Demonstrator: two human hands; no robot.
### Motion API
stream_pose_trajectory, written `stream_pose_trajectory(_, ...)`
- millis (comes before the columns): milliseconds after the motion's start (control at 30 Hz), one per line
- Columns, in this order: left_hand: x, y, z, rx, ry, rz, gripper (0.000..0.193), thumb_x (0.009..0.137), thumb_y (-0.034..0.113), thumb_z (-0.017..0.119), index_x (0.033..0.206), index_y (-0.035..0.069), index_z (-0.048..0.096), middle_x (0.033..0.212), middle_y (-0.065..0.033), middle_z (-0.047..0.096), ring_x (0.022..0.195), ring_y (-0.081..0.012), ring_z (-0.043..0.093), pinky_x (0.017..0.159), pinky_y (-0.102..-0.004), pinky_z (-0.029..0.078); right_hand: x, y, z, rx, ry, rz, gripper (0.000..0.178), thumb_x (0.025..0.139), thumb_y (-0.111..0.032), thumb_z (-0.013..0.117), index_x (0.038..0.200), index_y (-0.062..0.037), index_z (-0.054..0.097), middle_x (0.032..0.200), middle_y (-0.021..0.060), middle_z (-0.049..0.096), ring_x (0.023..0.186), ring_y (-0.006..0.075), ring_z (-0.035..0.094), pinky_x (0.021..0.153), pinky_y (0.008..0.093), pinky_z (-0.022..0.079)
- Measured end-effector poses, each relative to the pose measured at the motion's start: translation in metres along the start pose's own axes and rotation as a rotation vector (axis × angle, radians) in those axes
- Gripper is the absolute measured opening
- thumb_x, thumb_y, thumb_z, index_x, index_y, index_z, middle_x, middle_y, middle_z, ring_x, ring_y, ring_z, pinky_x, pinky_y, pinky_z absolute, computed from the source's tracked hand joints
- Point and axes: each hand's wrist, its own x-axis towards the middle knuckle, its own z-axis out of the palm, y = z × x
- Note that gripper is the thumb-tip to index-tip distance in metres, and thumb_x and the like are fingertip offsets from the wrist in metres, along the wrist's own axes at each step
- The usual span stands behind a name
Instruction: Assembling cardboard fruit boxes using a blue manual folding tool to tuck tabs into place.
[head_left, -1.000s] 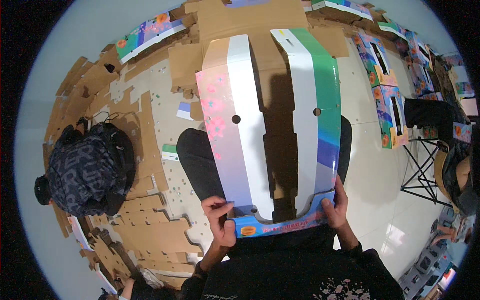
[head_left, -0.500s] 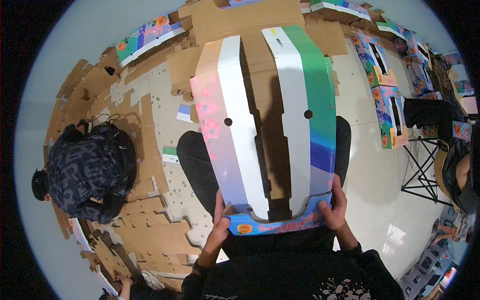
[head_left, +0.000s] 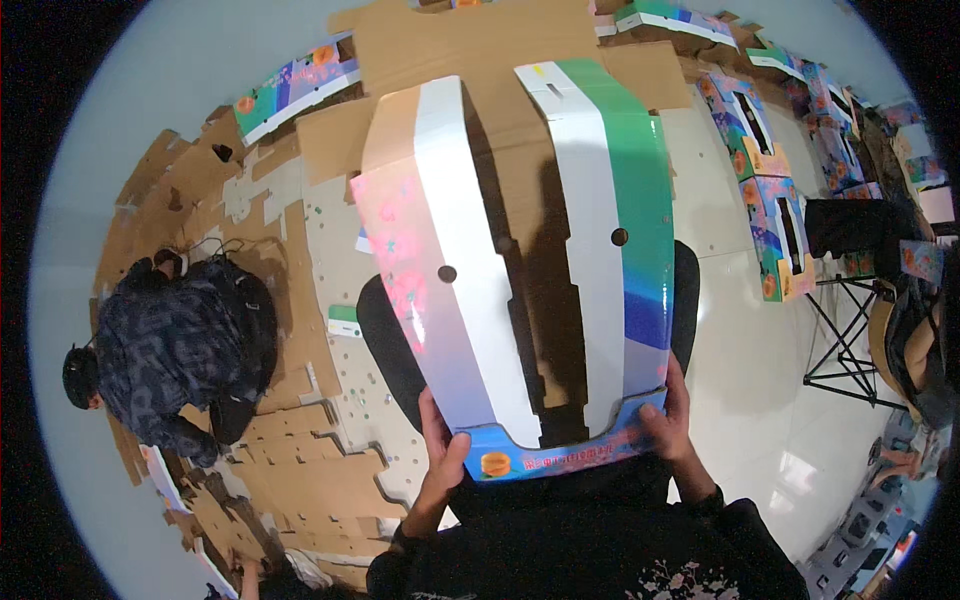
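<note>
Together, the left hand (head_left: 446, 448) and the right hand (head_left: 669, 422) hold the near corners of a big box (head_left: 594, 270) over the person's legs (head_left: 388, 345), with its flaps (head_left: 472, 230) apart, and more boxes (head_left: 771, 240) are on the floor (head_left: 722, 330) to the right.

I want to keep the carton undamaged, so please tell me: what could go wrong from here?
The left hand and right hand both grip the near end of the carton, so its far end, with no hand on it, might dip or twist. The pink-flowered panel and green-banded panel stand apart with a long gap between, so they could spread or crease.
</note>
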Motion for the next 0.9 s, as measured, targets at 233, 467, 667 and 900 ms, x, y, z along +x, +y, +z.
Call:
stream_pose_trajectory(233, 0.048, 0.03, 0.007, 0.271, -0.105, 0.097, 0.09, 0.087, 0.012, 0.074, 0.155, 0.004, 0.016, 0.152, -0.0171, 0.033, 0.141, -0.0278, 0.035, 0.118, -0.043, 0.025, 0.055, -0.057, -0.006, 0.0, -0.038, -0.092, 0.092, 0.079, -0.033, 0.081, 0.154, -0.0068, 0.033, 0.153, 0.0172, 0.04, 0.143, 0.0331, 0.034, 0.118, 0.0466, 0.027)
stream_pose_trajectory(467, 0.119, 0.154, -0.033, 0.607, 0.274, 0.815, 0.124, 0.069, 0.04, 0.091, 0.158, 0.006, 0.012, 0.162, -0.0173, 0.018, 0.148, -0.0333, 0.022, 0.12, -0.0497, 0.022, 0.061, -0.14, -0.002, -1.255, -0.074, -0.585, 0.083, 0.063, -0.019, 0.087, 0.139, -0.0253, 0.055, 0.15, 0.0068, 0.046, 0.129, 0.0346, 0.047, 0.106, 0.0492, 0.04)
stream_pose_trajectory(667, 0.133, 0.155, 0.004, 0.462, 0.22, 0.861, 0.152, 0.053, 0.039, 0.099, 0.157, 0.007, -0.007, 0.164, -0.0174, 0.005, 0.15, -0.0348, 0.015, 0.121, -0.0537, 0.016, 0.058, -0.154, 0.0, -1.118, -0.179, -0.54, 0.084, 0.064, -0.022, 0.087, 0.141, -0.0243, 0.053, 0.149, 0.0086, 0.047, 0.127, 0.0355, 0.048, 0.107, 0.0486, 0.039)
stream_pose_trajectory(900, 0.137, 0.129, 0.003, 0.262, 0.405, 0.882, 0.146, 0.052, 0.04, 0.1, 0.157, 0.001, 0.006, 0.159, -0.0197, 0.019, 0.148, -0.0333, 0.021, 0.122, -0.0497, 0.016, 0.053, -0.143, -0.003, -1.0, -0.217, -0.564, 0.089, 0.063, -0.023, 0.088, 0.143, -0.0181, 0.049, 0.148, 0.0103, 0.047, 0.127, 0.0366, 0.048, 0.108, 0.0494, 0.038)
